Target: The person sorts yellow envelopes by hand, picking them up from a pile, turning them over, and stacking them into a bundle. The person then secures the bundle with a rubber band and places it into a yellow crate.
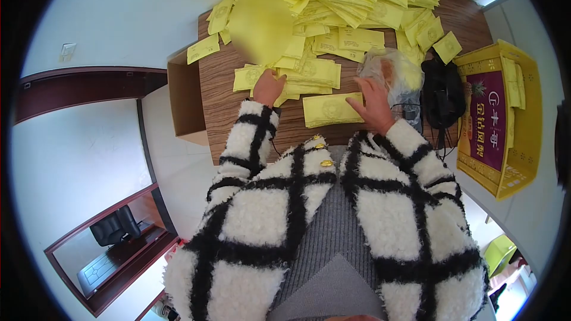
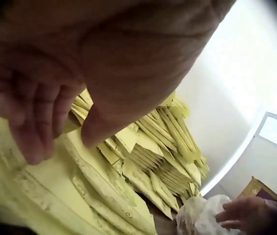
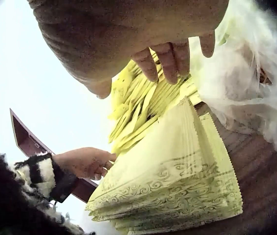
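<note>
Currently, item one: my right hand [image 1: 373,102], fingers straight and flat, resting on the near stack of yellow packets [image 1: 331,109], holding nothing. The stack lies on the wooden table [image 1: 221,101] between my two hands, its long axis running left to right; the right hand is plainly the nearer. Item two: my left hand [image 1: 268,87], fingers relaxed, touching the loose yellow packets [image 1: 309,72] spread beyond. A crumpled plastic bag [image 1: 392,71] lies just beside the right hand.
</note>
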